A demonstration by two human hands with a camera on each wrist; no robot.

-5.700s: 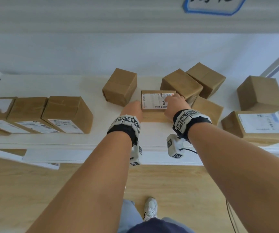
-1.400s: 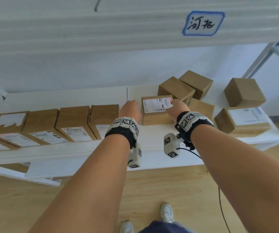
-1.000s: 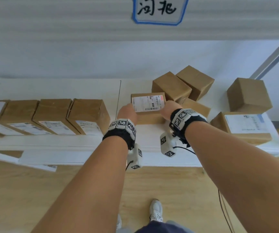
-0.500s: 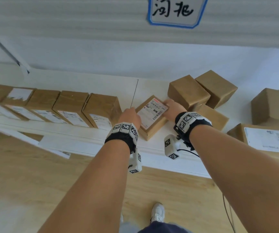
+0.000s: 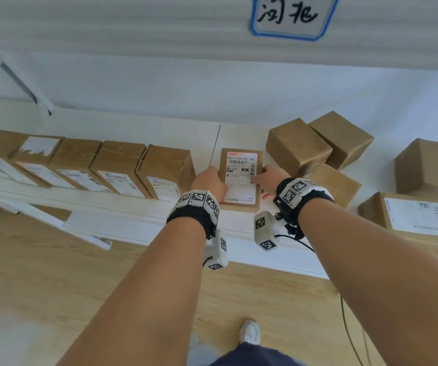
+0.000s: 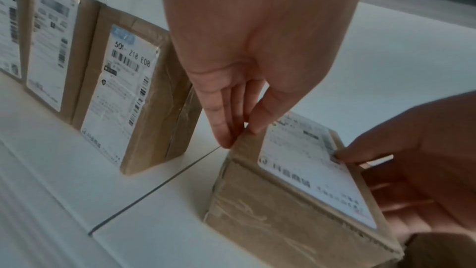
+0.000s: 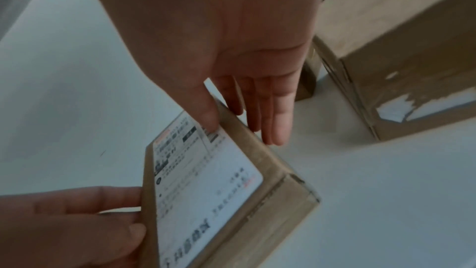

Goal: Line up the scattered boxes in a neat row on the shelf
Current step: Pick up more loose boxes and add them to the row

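Observation:
A brown box with a white shipping label [image 5: 240,178] lies flat on the white shelf [image 5: 122,207], long side pointing to the back wall. My left hand [image 5: 210,180] presses straight fingers against its left side, thumb on the top edge [image 6: 239,133]. My right hand [image 5: 268,180] lies against the right side with its thumb on the label [image 7: 244,127]. A small gap separates this box [image 6: 296,191] from the last box of the row [image 5: 165,173], which runs off to the left.
Several unsorted brown boxes lie at odd angles to the right: two tilted ones at the back [image 5: 297,146] [image 5: 341,138], a low one [image 5: 336,183] just behind my right wrist, and a large flat labelled one [image 5: 418,215] near the front edge.
Both hands have turned the labelled box from slanted to square with the shelf, closer to the row's right end. Since the oldest frame another box has joined the row.

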